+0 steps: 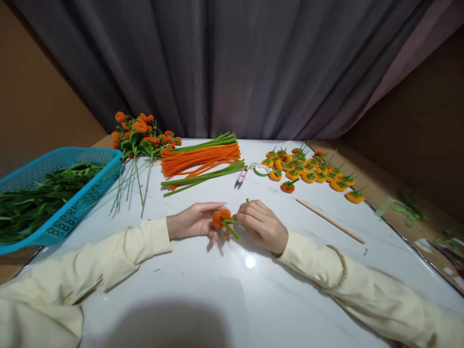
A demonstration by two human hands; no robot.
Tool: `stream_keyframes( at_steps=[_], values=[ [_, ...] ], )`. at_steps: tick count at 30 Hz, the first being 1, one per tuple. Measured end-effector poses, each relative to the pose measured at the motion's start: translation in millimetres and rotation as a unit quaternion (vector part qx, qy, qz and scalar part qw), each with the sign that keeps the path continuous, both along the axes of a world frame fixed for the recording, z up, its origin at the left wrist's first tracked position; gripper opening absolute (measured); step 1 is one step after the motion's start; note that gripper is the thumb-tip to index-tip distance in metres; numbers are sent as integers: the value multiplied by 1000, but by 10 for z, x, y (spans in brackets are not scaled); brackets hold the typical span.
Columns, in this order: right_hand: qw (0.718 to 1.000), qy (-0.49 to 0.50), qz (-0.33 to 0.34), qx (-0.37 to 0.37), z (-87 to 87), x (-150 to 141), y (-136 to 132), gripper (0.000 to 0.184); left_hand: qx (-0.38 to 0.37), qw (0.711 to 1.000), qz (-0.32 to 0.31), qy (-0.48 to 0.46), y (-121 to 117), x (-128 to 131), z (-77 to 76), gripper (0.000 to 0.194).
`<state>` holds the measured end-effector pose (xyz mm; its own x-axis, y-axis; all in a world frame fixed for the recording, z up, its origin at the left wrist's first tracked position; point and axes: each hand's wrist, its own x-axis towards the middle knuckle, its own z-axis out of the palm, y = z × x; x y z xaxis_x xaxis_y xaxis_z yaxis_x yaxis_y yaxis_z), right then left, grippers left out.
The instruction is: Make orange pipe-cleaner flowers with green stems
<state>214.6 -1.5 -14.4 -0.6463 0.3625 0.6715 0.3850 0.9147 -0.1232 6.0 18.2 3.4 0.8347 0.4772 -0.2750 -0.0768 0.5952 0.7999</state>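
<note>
Over the middle of the white table my left hand [194, 220] holds a small orange pipe-cleaner flower [220, 218] between its fingers. Short green pipe-cleaner pieces [232, 231] stick out from the flower's side; one points down toward the table. My right hand [264, 226], its fingers closed, pinches a green piece close to the flower. A bit of green shows above the right fingers; the fingertips themselves are partly hidden. Beyond the hands lie bundles of orange pipe cleaners [201, 160] and green pipe cleaners [206, 178].
Small pink-handled snips [241, 177] lie beside a roll of green tape [261, 169]. At the right are several orange-yellow flower heads [308, 177] and a wooden stick [329, 221]. A blue basket [68, 220] of green leaves stands left, near stemmed orange flowers [140, 127].
</note>
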Motion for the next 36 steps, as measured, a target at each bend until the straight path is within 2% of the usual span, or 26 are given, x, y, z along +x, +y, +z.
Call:
stream_keyframes(
  at_steps=[3, 6, 10, 17, 21, 25, 31, 36],
  values=[
    [1000, -7, -7, 17, -13, -1, 7, 23, 15, 1000, 6, 10, 7, -23, -20, 20],
    [1000, -12, -1, 19, -4, -7, -10, 20, 37, 999, 7, 15, -1, -31, -32, 21],
    [1000, -17, -10, -2, 45, -24, -71, 17, 109, 993, 25, 45, 2, -29, -16, 23],
    [991, -34, -63, -110, 40, -85, -137, 18, 251, 958, 81, 114, -70, 27, -3, 27],
    [981, -20, -109, -159, -6, -129, -144, 18, 293, 939, 129, 123, -162, 66, -40, 26],
    [978, -18, -163, -128, -49, -144, -156, 21, 302, 932, 156, 126, -196, 82, -70, 24],
    [971, -47, -228, -49, -71, -135, -163, 29, 206, 961, 168, 74, -192, 112, -52, 26],
    [961, -127, -247, 9, -82, -118, -159, 24, 258, 938, 187, 137, -265, 145, -15, 34]
  ],
)
